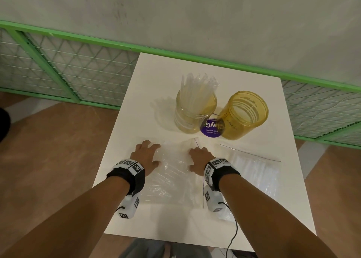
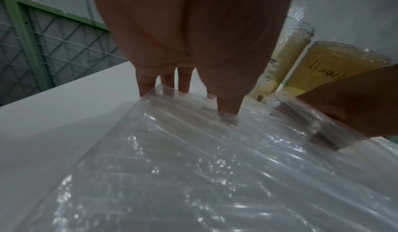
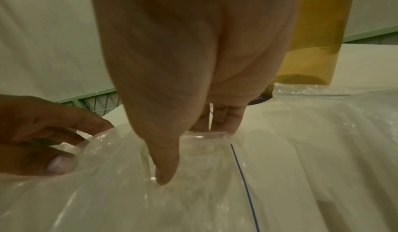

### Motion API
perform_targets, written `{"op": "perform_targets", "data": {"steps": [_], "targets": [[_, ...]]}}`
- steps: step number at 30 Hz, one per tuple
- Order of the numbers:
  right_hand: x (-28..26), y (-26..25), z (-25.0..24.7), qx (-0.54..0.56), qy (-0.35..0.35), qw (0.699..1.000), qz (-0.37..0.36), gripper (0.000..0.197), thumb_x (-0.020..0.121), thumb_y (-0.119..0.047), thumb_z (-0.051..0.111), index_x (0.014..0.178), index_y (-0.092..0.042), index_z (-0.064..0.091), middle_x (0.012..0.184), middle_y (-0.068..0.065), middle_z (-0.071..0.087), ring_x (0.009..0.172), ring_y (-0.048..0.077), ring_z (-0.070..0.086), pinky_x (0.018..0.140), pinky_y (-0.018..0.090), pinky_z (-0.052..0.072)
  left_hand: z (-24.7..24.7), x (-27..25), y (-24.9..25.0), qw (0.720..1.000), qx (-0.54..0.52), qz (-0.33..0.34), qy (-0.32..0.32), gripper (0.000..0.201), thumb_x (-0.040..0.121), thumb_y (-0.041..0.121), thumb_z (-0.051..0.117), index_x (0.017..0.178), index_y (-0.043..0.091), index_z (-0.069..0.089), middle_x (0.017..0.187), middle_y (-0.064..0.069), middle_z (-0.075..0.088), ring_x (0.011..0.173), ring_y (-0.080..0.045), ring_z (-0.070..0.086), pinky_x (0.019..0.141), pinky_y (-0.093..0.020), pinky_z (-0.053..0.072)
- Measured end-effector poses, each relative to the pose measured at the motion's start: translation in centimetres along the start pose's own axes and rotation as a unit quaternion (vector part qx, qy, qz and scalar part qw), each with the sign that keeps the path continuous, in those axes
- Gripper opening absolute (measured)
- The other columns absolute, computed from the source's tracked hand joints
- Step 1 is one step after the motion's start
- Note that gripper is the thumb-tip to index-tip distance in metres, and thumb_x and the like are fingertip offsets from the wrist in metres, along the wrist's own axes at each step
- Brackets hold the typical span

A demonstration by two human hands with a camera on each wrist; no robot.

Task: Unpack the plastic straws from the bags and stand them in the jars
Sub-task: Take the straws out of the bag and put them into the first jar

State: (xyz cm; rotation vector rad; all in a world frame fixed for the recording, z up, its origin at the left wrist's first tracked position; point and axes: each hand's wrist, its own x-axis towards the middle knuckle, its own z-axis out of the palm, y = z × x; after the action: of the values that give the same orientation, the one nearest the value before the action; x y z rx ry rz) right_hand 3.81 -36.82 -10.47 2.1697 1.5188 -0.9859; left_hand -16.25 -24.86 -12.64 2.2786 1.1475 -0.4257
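A clear zip bag of plastic straws lies on the white table in front of me. My left hand grips its far left corner, thumb on top and fingers over the edge. At the blue zip line my right hand pinches the bag, which bulges up between the two hands. Behind them a clear jar holds several upright clear straws. To its right stands an amber jar with nothing in it.
A second clear bag lies flat at the right of the table. A purple round label sits between the jars. A green mesh fence runs behind the table. A black cable hangs from my right wrist.
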Motion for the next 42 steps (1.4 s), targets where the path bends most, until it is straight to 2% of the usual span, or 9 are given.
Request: {"op": "perform_targets", "data": {"steps": [7,11,16,22,27,30,35,38,42], "targets": [[0.0,0.0,0.0,0.035,-0.016,0.999,0.002,0.071,0.097,-0.037,0.065,0.154,-0.013,0.032,0.15,0.012,0.044,0.134,0.032,0.05,0.109,0.04,0.044,-0.3,0.3,0.0,1.0,-0.019,0.008,-0.017,0.066,0.092,0.041,0.064,0.149,0.034,0.032,0.159,-0.004,0.022,0.144,-0.028,0.023,0.112,-0.043,0.036],[-0.2,-0.2,0.1,0.018,-0.016,1.0,0.003,0.05,0.098,-0.028,0.063,0.142,-0.01,0.048,0.142,0.012,0.056,0.127,0.03,0.057,0.105,0.037,0.047,-0.3,0.4,0.2,0.999,-0.019,0.015,-0.022,0.064,0.093,0.039,0.064,0.148,0.032,0.033,0.157,-0.005,0.025,0.142,-0.029,0.026,0.109,-0.041,0.038],[-0.5,0.5,-0.6,0.012,-0.007,1.0,-0.006,0.065,0.101,-0.038,0.057,0.156,-0.013,0.031,0.154,0.009,0.043,0.14,0.028,0.045,0.113,0.038,0.038,-0.5,0.5,0.5,1.0,-0.014,0.01,-0.023,0.063,0.094,0.038,0.063,0.148,0.031,0.032,0.155,-0.006,0.027,0.14,-0.029,0.03,0.107,-0.041,0.039],[-1.3,1.8,-1.9,0.002,-0.011,1.0,0.002,0.059,0.099,-0.039,0.061,0.15,-0.018,0.039,0.144,0.01,0.055,0.128,0.031,0.056,0.103,0.041,0.047,-0.4,0.6,0.9,1.0,0.003,-0.003,-0.024,0.06,0.095,0.037,0.061,0.147,0.027,0.033,0.147,-0.009,0.034,0.132,-0.03,0.04,0.103,-0.042,0.044],[-2.2,4.1,-2.6,-0.008,-0.028,0.999,0.016,0.055,0.097,-0.039,0.063,0.145,-0.019,0.047,0.144,0.007,0.055,0.129,0.028,0.055,0.103,0.037,0.043,-1.1,0.9,1.3,0.996,0.069,-0.034,-0.035,0.054,0.094,0.043,0.06,0.141,0.026,0.039,0.135,-0.007,0.041,0.121,-0.029,0.049,0.1,-0.047,0.043],[-3.3,5.7,-3.4,-0.022,-0.005,1.0,0.015,0.045,0.094,-0.038,0.066,0.134,-0.022,0.054,0.134,0.005,0.062,0.121,0.027,0.06,0.098,0.038,0.045,-2.0,0.9,2.9,0.986,0.161,-0.043,-0.03,0.056,0.092,0.039,0.06,0.141,0.025,0.038,0.142,-0.008,0.036,0.129,-0.031,0.04,0.106,-0.05,0.034],[-5.0,6.9,-6.0,-0.079,0.033,0.996,0.012,0.038,0.095,-0.031,0.063,0.132,-0.025,0.056,0.126,0.002,0.065,0.115,0.026,0.063,0.095,0.038,0.051,-2.7,0.8,8.6,0.99,0.097,0.093,0.051,0.083,0.081,0.038,0.061,0.153,0.022,0.022,0.162,-0.005,0.015,0.149,-0.026,0.015,0.119,-0.05,0.017],[-5.7,6.9,-7.7,-0.134,0.046,0.99,-0.002,0.044,0.097,-0.027,0.061,0.14,-0.024,0.052,0.135,0.004,0.061,0.123,0.026,0.06,0.098,0.038,0.051,-2.1,0.5,12.4,0.978,0.034,0.205,0.034,0.092,0.078,0.052,0.063,0.155,0.026,0.018,0.16,0.002,0.025,0.148,-0.02,0.02,0.12,-0.047,0.014],[-7.2,6.3,-9.8,-0.212,0.079,0.973,-0.031,0.035,0.096,-0.021,0.061,0.131,-0.024,0.059,0.121,0.004,0.065,0.109,0.025,0.065,0.082,0.034,0.052,-0.7,0.7,14.9,0.983,0.042,0.177,0.029,0.07,0.081,0.053,0.065,0.14,0.025,0.04,0.136,0.002,0.053,0.13,-0.023,0.045,0.109,-0.043,0.028]]}}
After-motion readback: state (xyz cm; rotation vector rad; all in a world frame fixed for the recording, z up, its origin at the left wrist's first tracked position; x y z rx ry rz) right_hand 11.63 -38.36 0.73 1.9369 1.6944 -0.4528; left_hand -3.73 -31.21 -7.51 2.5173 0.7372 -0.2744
